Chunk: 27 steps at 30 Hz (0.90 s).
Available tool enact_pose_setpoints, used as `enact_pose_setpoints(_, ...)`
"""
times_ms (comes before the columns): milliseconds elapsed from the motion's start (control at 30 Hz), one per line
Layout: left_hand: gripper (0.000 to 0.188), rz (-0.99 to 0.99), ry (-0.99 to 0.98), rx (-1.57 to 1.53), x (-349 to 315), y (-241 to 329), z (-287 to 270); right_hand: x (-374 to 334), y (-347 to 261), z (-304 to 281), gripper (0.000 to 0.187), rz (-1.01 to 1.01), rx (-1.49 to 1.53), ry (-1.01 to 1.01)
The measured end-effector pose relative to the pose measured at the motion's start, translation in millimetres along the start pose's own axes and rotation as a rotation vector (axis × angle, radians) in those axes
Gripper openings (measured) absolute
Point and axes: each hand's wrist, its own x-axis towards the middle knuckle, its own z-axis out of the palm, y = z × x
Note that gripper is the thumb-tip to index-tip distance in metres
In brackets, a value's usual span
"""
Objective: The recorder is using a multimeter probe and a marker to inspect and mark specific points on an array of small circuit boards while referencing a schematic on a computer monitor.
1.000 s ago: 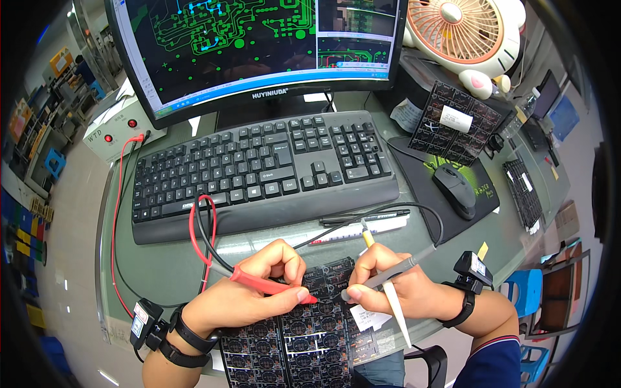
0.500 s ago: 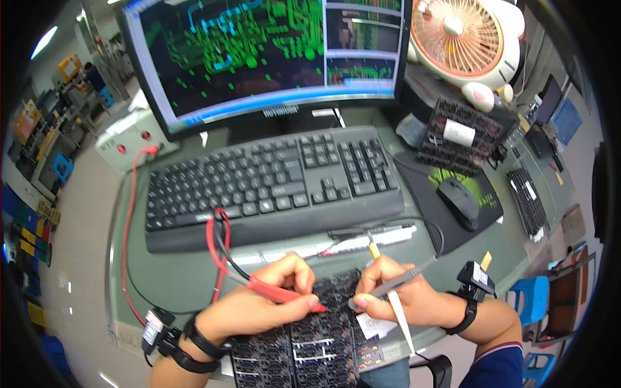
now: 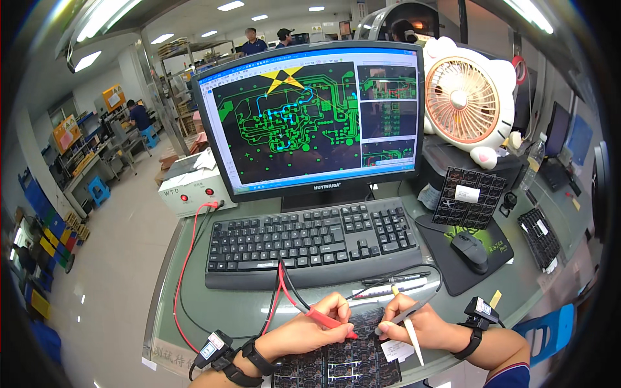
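Note:
In my left hand a red test probe is pinched, its tip angled down at a black circuit board panel. My right hand closes around a dark grey probe with a black lead. A slim white stick with a yellow upper end also passes through the right hand's fingers. Both tips are close together over the upper part of the panel; whether they touch it I cannot tell. A white paper label lies by the panel's right side, under the right hand.
Behind my hands is a black keyboard, then a monitor showing a green circuit layout. A white box feeds the red lead. At right are a mouse, an upright board panel, a fan and several pens.
The view has tilted upward, showing the whole monitor and the room behind, so my hands sit lower and further right in the picture. Both hands keep their grips over the panel.

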Motion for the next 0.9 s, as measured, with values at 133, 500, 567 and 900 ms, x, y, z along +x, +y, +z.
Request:
enact_pose_setpoints(133,0.023,-0.023,-0.004,-0.014,1.5,-6.5,-4.2,1.5,1.6,1.7,0.019,-0.008,-0.017,0.005)
enact_pose_setpoints(500,0.026,-0.061,0.024,-0.092,3.6,9.1,-5.4,12.4,-7.6,-2.7,0.019,-0.107,-0.057,-0.036)
enact_pose_setpoints(567,0.026,-0.053,0.019,-0.097,4.2,3.6,-6.4,11.2,-7.0,-3.3,0.019,-0.125,-0.082,-0.038)
enact_pose_setpoints(900,0.024,-0.049,0.013,-0.066,2.8,5.6,-3.1,7.0,-10.2,-7.4,0.017,-0.128,-0.122,0.015)
